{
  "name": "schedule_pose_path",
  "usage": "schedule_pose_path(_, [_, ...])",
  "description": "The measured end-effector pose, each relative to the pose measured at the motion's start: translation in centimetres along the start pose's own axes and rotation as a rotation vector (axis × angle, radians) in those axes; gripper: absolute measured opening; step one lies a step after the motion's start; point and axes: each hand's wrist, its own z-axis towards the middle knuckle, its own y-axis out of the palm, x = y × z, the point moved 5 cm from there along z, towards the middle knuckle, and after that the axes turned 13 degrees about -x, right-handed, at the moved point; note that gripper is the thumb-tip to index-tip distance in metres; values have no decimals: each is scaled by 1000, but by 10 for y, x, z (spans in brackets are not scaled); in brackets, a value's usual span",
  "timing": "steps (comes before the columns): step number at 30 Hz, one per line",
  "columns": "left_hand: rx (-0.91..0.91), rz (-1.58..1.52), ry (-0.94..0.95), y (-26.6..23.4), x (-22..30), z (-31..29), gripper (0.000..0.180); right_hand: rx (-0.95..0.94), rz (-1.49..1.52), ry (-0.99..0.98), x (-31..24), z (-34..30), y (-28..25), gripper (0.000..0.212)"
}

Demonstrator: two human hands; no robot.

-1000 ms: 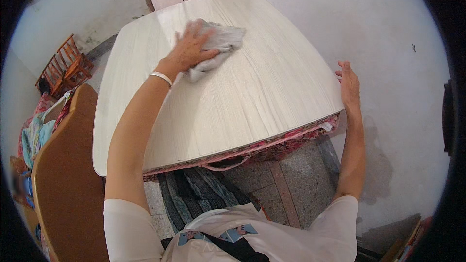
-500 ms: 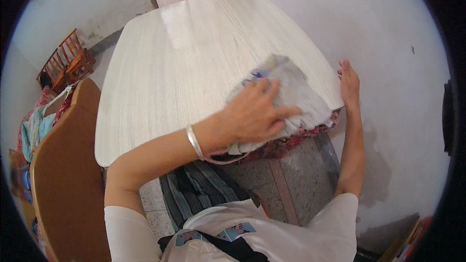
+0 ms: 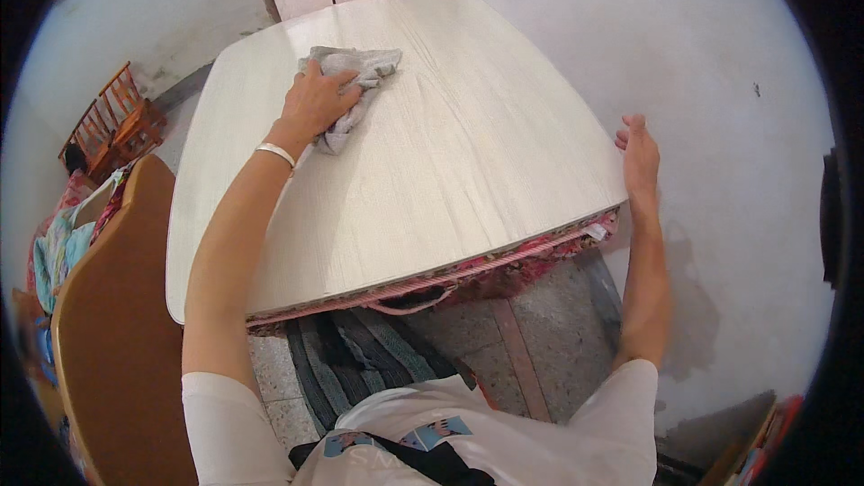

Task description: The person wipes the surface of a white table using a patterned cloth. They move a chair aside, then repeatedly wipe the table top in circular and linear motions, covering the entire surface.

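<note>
A grey cloth (image 3: 376, 63) lies crumpled on the far left part of a pale wood-grain table (image 3: 423, 180). My left hand (image 3: 317, 101), with a silver bangle at its wrist, presses down on the cloth, its fingers bunched into the folds. Beyond the table's right edge, close by the wall, is my right hand (image 3: 640, 155). Its fingers are curled in and I see nothing in them; whether it touches the table edge I cannot tell.
Red patterned fabric (image 3: 540, 247) hangs under the tabletop's near edge. To the left stands a brown curved panel (image 3: 117, 324) with clothes (image 3: 61, 229) behind it. Small wooden chairs (image 3: 112, 121) are at the far left. A white wall (image 3: 720, 126) runs along the right.
My left hand has carried the cloth from the table's near right across to its far left, bunching it up. My right hand stays by the right edge, its fingers now more curled.
</note>
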Motion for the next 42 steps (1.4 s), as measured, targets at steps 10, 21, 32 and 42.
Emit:
schedule_pose_path(10, [3,-226,782,-13,211,-77,31,7,11,-47,-2,6,1,71])
schedule_pose_path(21, [-337,-232,737,-51,96,-165,47,-50,76,41,-9,-4,2,79])
schedule_pose_path(32, [-106,-206,693,-17,131,-78,34,-148,158,67,-11,6,15,81])
schedule_pose_path(42, [-134,-278,635,-48,56,-206,30,-340,40,53,36,28,10,80])
